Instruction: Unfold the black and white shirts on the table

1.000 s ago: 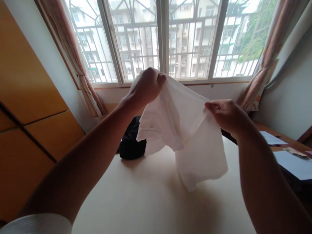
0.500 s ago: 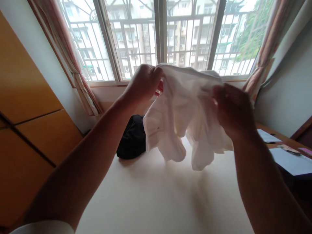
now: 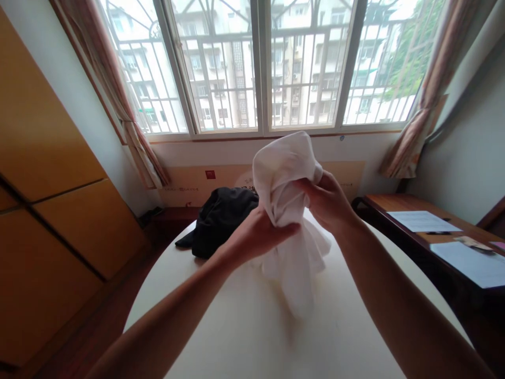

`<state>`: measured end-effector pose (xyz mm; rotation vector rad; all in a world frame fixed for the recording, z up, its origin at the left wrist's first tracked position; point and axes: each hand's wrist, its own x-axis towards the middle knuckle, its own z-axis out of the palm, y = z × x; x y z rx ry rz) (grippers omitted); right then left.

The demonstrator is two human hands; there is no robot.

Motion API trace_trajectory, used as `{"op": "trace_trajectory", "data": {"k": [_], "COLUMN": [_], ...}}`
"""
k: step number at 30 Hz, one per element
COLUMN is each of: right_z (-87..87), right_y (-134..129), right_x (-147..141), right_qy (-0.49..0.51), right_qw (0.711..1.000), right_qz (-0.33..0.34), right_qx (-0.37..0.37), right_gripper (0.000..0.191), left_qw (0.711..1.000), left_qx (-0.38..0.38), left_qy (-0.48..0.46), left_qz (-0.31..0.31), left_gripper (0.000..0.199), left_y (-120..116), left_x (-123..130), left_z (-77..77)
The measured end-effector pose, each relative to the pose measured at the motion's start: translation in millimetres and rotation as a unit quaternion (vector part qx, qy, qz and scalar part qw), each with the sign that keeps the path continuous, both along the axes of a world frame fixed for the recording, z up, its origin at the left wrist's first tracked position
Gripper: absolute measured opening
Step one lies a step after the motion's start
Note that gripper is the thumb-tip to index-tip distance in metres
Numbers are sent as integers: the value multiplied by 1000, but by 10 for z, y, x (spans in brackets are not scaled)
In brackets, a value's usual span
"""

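Observation:
A thin white garment (image 3: 290, 158) hangs bunched between my hands over the white round table (image 3: 236, 337). My left hand (image 3: 262, 237) grips its lower gathered part, thumb across the front. Higher up on the right, my right hand (image 3: 325, 200) pinches the cloth at its side. Loose folds drop below my hands close to the tabletop; I cannot tell whether they touch it. Which piece of clothing it is does not show. Just left of the garment, a crumpled black cloth (image 3: 221, 216) lies on the table.
To the right stands a wooden desk (image 3: 379, 202) with white papers (image 3: 424, 221) on it. An orange wooden cabinet (image 3: 51, 263) is at the left. Beyond the table are a beige printed panel (image 3: 185, 179), a barred window (image 3: 221, 79) and tied curtains (image 3: 410, 142).
The white garment was spread wide between my raised hands. Now my hands are closer together and lower, and the cloth is gathered up.

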<state>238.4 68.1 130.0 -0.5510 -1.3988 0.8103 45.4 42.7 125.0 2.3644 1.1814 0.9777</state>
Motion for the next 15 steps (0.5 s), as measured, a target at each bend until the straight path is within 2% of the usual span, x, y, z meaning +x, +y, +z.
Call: {"op": "trace_trajectory", "data": {"k": [2, 3, 5, 7, 9, 10, 11, 12, 13, 15], "right_z": [40, 59, 89, 95, 68, 42, 10, -28, -71, -176], "right_y": [-74, -95, -101, -64, -4, 29, 63, 95, 126, 183], "right_x": [-42, -29, 52, 158, 230, 244, 243, 231, 212, 161], "right_qy": [-1, -9, -25, -34, -46, -58, -75, -96, -123, -187], "right_qw": [999, 999, 999, 999, 998, 997, 994, 991, 986, 973], "right_qz": [49, 53, 33, 18, 29, 41, 53, 63, 69, 72], "right_qx": [-6, -4, 5, 3, -18, -35, -53, -72, -90, -117], "right_gripper": [44, 48, 55, 58, 58, 58, 57, 56, 55, 51], "left_qw": [995, 989, 971, 952, 941, 938, 937, 935, 931, 914], "left_qx": [32, 59, 123, 189, 242, 254, 252, 237, 206, 113], "left_qy": [-61, -93, -130, -124, -69, -23, 31, 90, 154, 268], "left_qz": [66, 100, 160, 206, 228, 233, 239, 248, 259, 283], "left_gripper": [44, 46, 49, 47, 48, 50, 54, 59, 64, 73], "left_y": [64, 104, 180, 252, 359, 437, 532, 639, 754, 970], "left_x": [-35, -80, -225, -402, -552, -605, -642, -666, -679, -692], "left_z": [-23, 51, 347, 739, 1068, 1161, 1188, 1144, 1031, 639]}}
